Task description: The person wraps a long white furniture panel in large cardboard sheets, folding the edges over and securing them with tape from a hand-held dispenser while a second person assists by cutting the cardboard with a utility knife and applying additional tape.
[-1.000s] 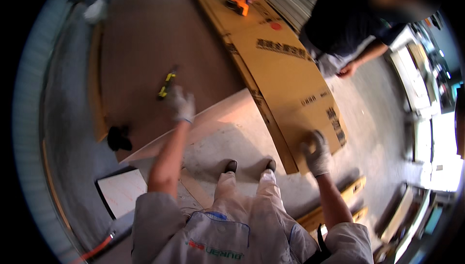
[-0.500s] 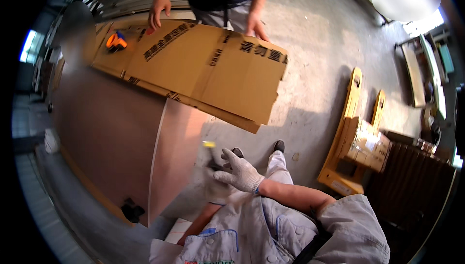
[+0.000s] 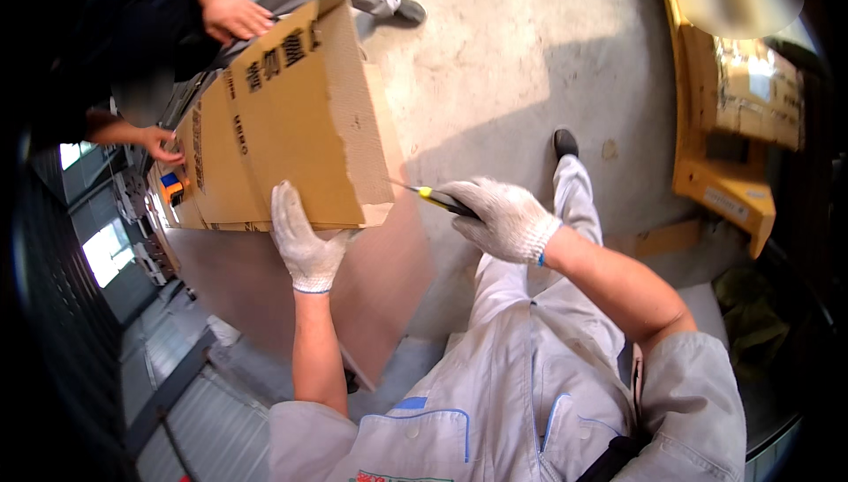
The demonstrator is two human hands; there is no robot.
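A large brown cardboard sheet (image 3: 291, 129) with dark print lies over a pinkish panel (image 3: 389, 279), its right end folded up into a flap. My left hand (image 3: 305, 243), in a white knit glove, rests on the cardboard's near edge, fingers stretched flat and thumb apart. In my gloved right hand (image 3: 503, 217) is a yellow and black utility knife (image 3: 439, 199). Its thin blade points left, close to the cardboard's right edge; whether it touches, I cannot tell. Across from me, a co-worker's hand (image 3: 237, 17) is by the far edge and the other hand (image 3: 161, 144) farther left.
An orange and blue tape measure (image 3: 173, 189) sits on the left part of the cardboard. To the right, a yellow pallet jack (image 3: 729, 195) carries a taped carton (image 3: 760, 93). The co-worker's shoe (image 3: 409, 12) is on the concrete floor beyond the cardboard.
My view has turned and moved closer to the cardboard. My left hand has come onto its edge. The right hand, earlier spread with nothing in it, now holds the knife.
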